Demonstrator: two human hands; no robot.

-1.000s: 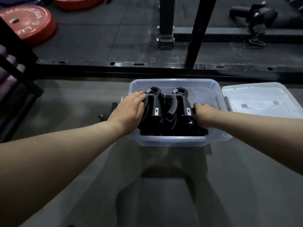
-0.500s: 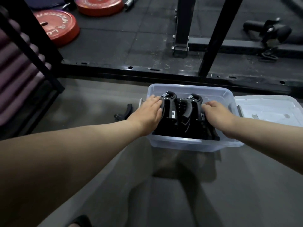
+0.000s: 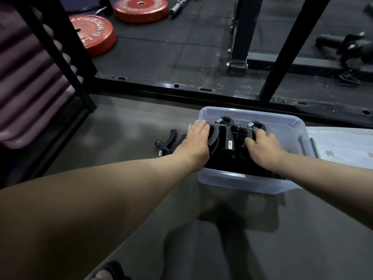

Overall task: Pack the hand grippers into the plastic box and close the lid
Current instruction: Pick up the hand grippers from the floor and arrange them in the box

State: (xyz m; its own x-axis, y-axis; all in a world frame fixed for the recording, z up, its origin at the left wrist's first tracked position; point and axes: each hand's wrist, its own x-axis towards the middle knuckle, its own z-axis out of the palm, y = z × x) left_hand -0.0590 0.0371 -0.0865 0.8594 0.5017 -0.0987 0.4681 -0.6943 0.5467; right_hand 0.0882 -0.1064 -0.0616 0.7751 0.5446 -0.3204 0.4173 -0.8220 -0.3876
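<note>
A clear plastic box [image 3: 290,126] sits on the grey floor with several black hand grippers [image 3: 227,136] standing packed inside it. My left hand [image 3: 196,144] lies flat against the leftmost gripper at the box's left wall. My right hand [image 3: 262,146] rests on the grippers at the right, fingers curled over one handle. Another black hand gripper [image 3: 166,143] with a steel spring lies on the floor just left of the box. The box's clear lid [image 3: 343,146] lies flat on the floor to the right.
A black steel rack frame [image 3: 222,93] crosses the floor just behind the box, with uprights [image 3: 241,33] rising from it. Red weight plates [image 3: 94,35] lie on the black mats at the back left. A black stand with purple rolls [image 3: 30,77] stands at left.
The view has shifted, so the box sits further right and lower in frame. My right hand moved up from the box's right side onto the grippers' tops. My left hand stays on the leftmost gripper.
</note>
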